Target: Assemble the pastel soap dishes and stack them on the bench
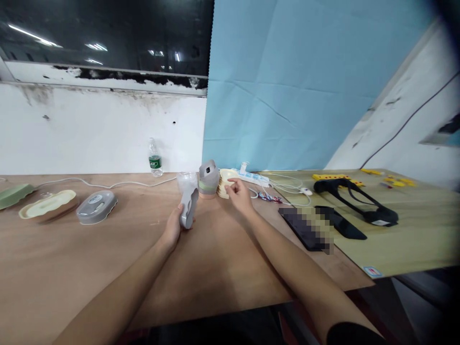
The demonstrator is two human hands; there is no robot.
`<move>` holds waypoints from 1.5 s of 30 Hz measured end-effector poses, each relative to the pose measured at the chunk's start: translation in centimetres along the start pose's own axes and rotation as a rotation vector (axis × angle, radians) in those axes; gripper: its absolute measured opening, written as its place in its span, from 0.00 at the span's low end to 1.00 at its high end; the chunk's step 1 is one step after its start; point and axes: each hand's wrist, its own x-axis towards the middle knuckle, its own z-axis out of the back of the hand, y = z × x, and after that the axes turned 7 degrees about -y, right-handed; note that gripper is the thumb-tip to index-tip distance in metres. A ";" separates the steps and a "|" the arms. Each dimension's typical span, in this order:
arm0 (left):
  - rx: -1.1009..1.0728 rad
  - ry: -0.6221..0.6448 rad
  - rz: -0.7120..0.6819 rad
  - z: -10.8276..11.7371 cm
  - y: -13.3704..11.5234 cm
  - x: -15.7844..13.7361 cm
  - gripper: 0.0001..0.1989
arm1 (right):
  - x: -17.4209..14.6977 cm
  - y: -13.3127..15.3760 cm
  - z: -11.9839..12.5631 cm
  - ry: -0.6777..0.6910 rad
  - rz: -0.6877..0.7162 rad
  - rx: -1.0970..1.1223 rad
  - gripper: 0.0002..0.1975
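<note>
My left hand (pixel 173 225) is closed around a grey plastic shell (pixel 189 207) with a curved rim, held tilted above the wooden table. My right hand (pixel 240 195) reaches to a stack of cream scalloped pieces (pixel 223 184). Its thumb and index finger are bent and a little apart at the front of the stack, with nothing visible between them; whether they touch a piece is unclear. Just left of that stack stands a pile of grey shells (pixel 209 177) with green and tan ones beneath. Clear plastic wrap (pixel 187 181) shows behind the held shell.
On the left lie a green shell (pixel 16 195), a tan shell with a cream inside (pixel 48 204) and a grey lidded one (pixel 97 207). A water bottle (pixel 155 160) stands by the wall. Rightward are a power strip (pixel 253 178), cables, a dark tablet (pixel 302 227) and a black headset (pixel 359 201).
</note>
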 end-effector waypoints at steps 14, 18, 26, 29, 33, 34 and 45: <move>-0.095 0.128 0.031 -0.8 0.1 -0.7 0.34 | -8.6 3.7 -3.0 0.534 0.732 -0.218 0.13; -0.090 0.109 -0.014 -0.5 0.0 -0.1 0.35 | -8.2 3.6 -3.5 0.526 0.792 -0.235 0.12; 0.070 0.090 -0.174 0.8 0.5 1.3 0.40 | -5.7 4.3 -3.1 0.274 0.755 -0.231 0.12; 0.108 0.037 -0.250 1.3 0.5 1.3 0.37 | -4.9 4.3 -2.3 0.201 0.728 -0.231 0.12; 0.200 0.032 -0.309 1.5 0.5 1.2 0.30 | -1.4 5.2 -1.7 0.156 0.724 -0.313 0.12; 0.216 0.043 -0.310 1.5 0.5 1.1 0.29 | -0.1 5.6 -1.8 0.169 0.728 -0.360 0.13; 0.304 0.114 -0.301 1.3 0.2 0.3 0.24 | 10.5 6.9 -3.5 0.554 0.765 -0.701 0.12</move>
